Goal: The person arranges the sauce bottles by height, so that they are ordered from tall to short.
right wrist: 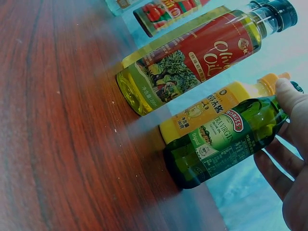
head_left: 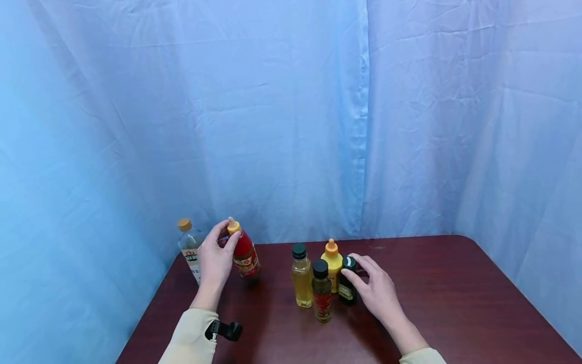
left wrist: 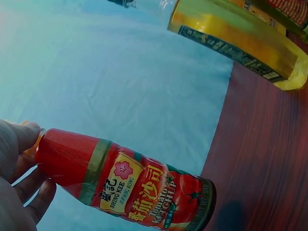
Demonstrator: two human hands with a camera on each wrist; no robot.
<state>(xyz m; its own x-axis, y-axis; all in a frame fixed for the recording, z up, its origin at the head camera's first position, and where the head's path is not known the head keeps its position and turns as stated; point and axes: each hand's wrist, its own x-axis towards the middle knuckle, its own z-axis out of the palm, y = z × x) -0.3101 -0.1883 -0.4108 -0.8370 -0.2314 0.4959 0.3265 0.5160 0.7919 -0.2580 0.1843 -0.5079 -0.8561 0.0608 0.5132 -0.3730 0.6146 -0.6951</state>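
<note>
My left hand (head_left: 217,258) pinches a red ketchup bottle (left wrist: 130,180) at its yellow cap, thumb on one side and fingers on the other. The ketchup bottle leans a little in the head view, its base close over the table. On the right, my right hand (head_left: 376,287) grips a dark green olive oil bottle (right wrist: 221,139) around its neck and cap. That bottle stands beside a yellow squeeze bottle (head_left: 333,260) with an orange tip. A clear bottle with an orange-brown cap (head_left: 184,225) is partly hidden behind my left hand.
Between my hands stand a bottle of pale yellow oil (head_left: 302,283) with a green cap and a red-labelled olive oil bottle (head_left: 322,301) with a black cap. All are on a dark red-brown table (head_left: 436,293). Blue curtains (head_left: 291,126) hang behind and at both sides.
</note>
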